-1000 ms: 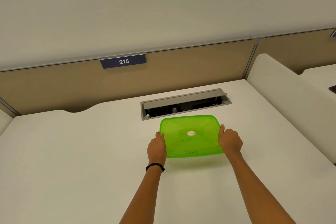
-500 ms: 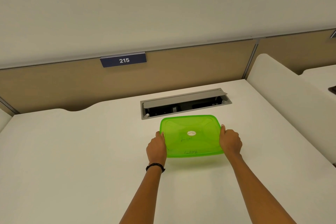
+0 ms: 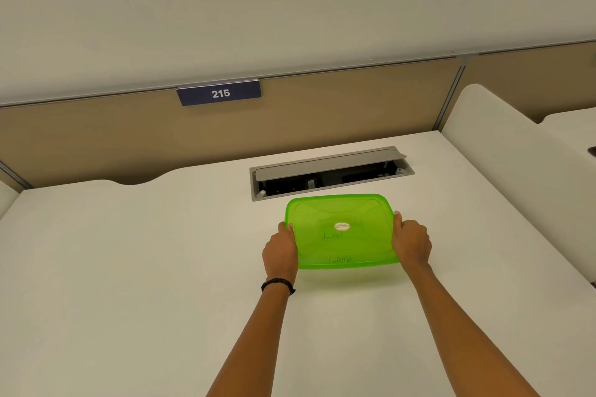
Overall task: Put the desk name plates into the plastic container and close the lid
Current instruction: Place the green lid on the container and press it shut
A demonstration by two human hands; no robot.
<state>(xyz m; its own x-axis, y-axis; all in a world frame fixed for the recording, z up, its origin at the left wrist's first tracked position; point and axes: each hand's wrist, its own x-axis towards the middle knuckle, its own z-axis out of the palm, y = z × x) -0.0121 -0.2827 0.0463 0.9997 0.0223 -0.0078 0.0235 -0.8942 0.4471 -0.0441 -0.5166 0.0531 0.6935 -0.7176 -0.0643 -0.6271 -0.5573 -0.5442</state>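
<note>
Left hand (image 3: 280,254) and right hand (image 3: 412,243) gripping green container (image 3: 342,230) sides, lid on, just before cable hatch (image 3: 329,171).

An office workstation. A white desk (image 3: 129,267) fills the lower frame, with a grey cable hatch (image 3: 332,171) open at centre showing dark sockets. Behind runs a tan fabric partition (image 3: 96,138) carrying a blue number plate (image 3: 219,93) reading 215, upper left of centre. A white side divider (image 3: 503,151) stands at right.
</note>
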